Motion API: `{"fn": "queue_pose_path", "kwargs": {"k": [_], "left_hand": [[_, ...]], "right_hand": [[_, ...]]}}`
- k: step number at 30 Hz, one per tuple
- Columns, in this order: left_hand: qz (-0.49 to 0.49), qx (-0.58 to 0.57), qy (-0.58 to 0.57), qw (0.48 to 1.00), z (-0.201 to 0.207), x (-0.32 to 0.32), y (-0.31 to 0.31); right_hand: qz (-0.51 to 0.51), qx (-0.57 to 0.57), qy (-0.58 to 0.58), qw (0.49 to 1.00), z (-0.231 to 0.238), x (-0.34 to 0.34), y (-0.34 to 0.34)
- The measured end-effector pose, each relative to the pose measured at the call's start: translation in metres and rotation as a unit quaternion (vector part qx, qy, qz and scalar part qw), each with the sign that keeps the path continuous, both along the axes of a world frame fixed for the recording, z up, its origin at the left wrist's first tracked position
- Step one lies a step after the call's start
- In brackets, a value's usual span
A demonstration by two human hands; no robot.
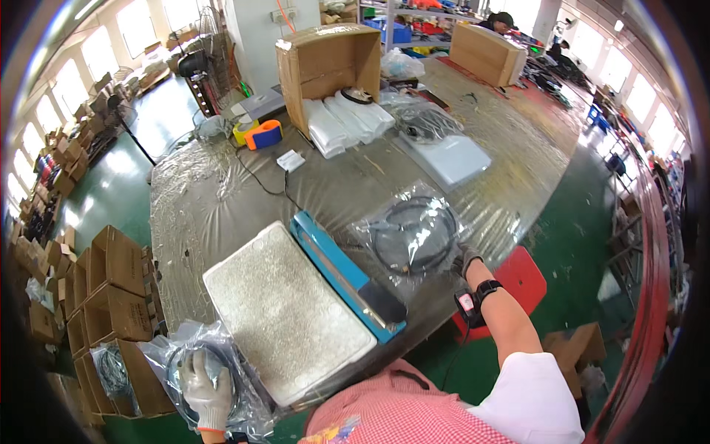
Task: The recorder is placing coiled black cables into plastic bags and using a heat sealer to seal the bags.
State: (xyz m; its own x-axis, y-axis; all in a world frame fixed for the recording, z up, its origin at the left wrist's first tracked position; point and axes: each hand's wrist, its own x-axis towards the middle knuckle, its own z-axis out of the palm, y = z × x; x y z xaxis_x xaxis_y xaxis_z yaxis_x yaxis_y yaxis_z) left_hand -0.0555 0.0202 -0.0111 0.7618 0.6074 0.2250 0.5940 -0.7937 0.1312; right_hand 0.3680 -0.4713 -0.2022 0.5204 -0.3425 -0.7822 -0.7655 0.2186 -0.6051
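Observation:
My left hand [205,388], in a white knit glove, lies with its fingers stretched over a clear plastic bag holding a coiled dark cable [171,364], at the table's near left edge. To the right, my right hand [467,260], in a grey glove, is at the right edge of another clear bag with a coiled black cable [382,244]; its fingers are mostly hidden. Between the two bags lie a whitish speckled flat slab [288,314] and a long blue bar-type bag sealer [344,274]. A dark device [467,307] is strapped at my right wrist.
An open cardboard box [296,81] with white plastic bags [336,129] stands at the back. Tape rolls [264,135] and a small white box [291,160] sit near it. Stacked cartons [111,266] are at left, a red stool [523,280] at right. Another person [500,22] is far off.

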Motion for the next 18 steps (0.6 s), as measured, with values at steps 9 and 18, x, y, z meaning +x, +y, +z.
{"fn": "queue_pose_path", "kwargs": {"k": [9,18], "left_hand": [[-0.177,-0.014,-0.042,0.983,0.047,0.095,-0.059],[-0.266,-0.12,-0.179,0.94,0.072,0.157,-0.077]], "right_hand": [[0.223,-0.23,-0.142,0.937,-0.114,0.157,-0.091],[0.193,0.263,-0.498,0.804,0.257,0.067,0.147]]}}
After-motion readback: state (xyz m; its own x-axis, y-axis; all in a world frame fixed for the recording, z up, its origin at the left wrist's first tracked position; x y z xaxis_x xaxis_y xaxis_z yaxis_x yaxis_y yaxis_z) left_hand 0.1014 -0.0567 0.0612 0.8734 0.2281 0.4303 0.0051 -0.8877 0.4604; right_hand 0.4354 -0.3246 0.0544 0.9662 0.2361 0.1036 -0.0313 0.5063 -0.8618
